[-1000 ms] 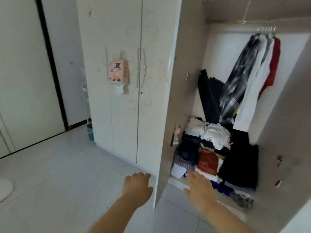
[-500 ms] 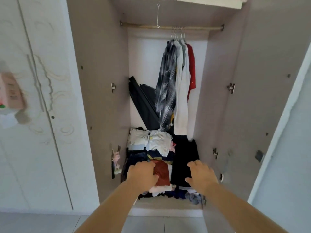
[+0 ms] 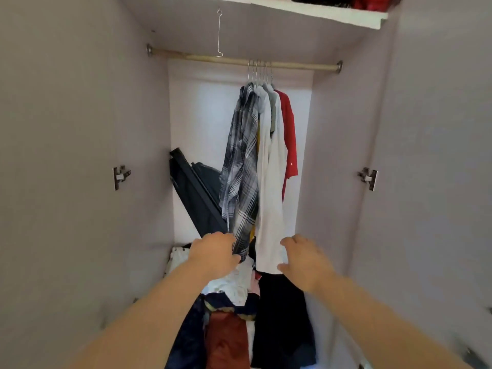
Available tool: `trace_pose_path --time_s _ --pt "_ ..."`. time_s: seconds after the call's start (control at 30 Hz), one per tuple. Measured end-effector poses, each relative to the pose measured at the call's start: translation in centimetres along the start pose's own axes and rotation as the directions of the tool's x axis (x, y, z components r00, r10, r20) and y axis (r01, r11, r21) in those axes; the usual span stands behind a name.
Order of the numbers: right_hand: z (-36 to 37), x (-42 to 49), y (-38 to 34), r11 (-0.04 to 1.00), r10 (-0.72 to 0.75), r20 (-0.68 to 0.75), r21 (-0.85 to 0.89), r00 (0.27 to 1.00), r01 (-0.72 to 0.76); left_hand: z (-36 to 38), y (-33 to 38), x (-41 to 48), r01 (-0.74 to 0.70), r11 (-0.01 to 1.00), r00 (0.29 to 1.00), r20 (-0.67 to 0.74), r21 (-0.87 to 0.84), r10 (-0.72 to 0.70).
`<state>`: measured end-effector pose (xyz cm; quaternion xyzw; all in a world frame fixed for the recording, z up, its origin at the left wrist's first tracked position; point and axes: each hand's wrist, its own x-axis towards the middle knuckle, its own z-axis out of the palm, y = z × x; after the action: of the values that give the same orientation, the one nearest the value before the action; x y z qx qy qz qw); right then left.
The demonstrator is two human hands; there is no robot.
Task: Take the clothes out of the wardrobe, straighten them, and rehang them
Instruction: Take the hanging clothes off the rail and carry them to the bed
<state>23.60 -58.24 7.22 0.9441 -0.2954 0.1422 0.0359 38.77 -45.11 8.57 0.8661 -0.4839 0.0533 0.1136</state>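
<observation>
Inside the open wardrobe, several shirts hang bunched on wire hangers (image 3: 259,73) from a wooden rail (image 3: 186,56): a grey plaid shirt (image 3: 242,166) on the left, a white shirt (image 3: 270,182) in the middle, a red shirt (image 3: 290,139) at the right. My left hand (image 3: 215,253) is at the plaid shirt's bottom hem, fingers curled against the cloth; whether it grips is unclear. My right hand (image 3: 306,259) is spread, its fingers beside the white shirt's hem, holding nothing.
A heap of folded clothes (image 3: 229,334) and a black garment (image 3: 279,328) fill the wardrobe floor. A dark flat case (image 3: 194,193) leans at the back left. A bare wire hook (image 3: 219,33) hangs over the rail's left part. A shelf (image 3: 319,12) lies above.
The view has turned from the wardrobe door to face inside and moved closer. Both hands have risen from over the folded heap to the hems of the hanging shirts.
</observation>
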Motion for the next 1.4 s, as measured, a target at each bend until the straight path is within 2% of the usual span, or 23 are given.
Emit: trace_pose_path --time_s 0.33,0.47,0.57,0.77,0.97,1.17,1.4 --pt "-5.0 18.5 1.2 0.978 -0.207 -0.145 0.008 0.968 0.210 -6.0 -3.5 14.0 0.118 0.993 0.990 -0.082 0.007 -0.117" --pt "-7.2 24.9 -0.3 0.943 -0.323 -0.264 -0.009 0.909 0.332 -8.1 -6.0 19.5 0.134 0.991 0.981 -0.136 -0.013 -0.135" --pt "-8.7 29.1 -1.5 0.927 -0.371 -0.332 -0.076 0.867 0.368 -9.4 -7.5 23.6 0.107 0.994 0.980 -0.166 -0.033 -0.111" --pt "-11.7 39.7 -3.0 0.942 -0.335 -0.451 -0.181 0.827 0.282 -12.2 -10.6 33.4 0.022 0.996 0.957 -0.285 -0.081 -0.045" --pt "-13.5 48.8 -3.3 0.950 -0.301 -0.507 -0.236 0.808 0.206 -14.6 -12.4 41.9 -0.055 0.991 0.911 -0.412 -0.123 -0.001" --pt "-14.5 55.4 -1.3 0.919 -0.343 -0.554 -0.364 0.758 0.150 -15.1 -12.4 47.4 -0.097 0.989 0.910 -0.413 -0.112 0.043" --pt "-16.5 60.1 3.5 0.946 -0.293 -0.695 -0.310 0.656 0.095 -16.7 -11.7 50.9 -0.093 0.995 0.872 -0.485 -0.033 0.065"
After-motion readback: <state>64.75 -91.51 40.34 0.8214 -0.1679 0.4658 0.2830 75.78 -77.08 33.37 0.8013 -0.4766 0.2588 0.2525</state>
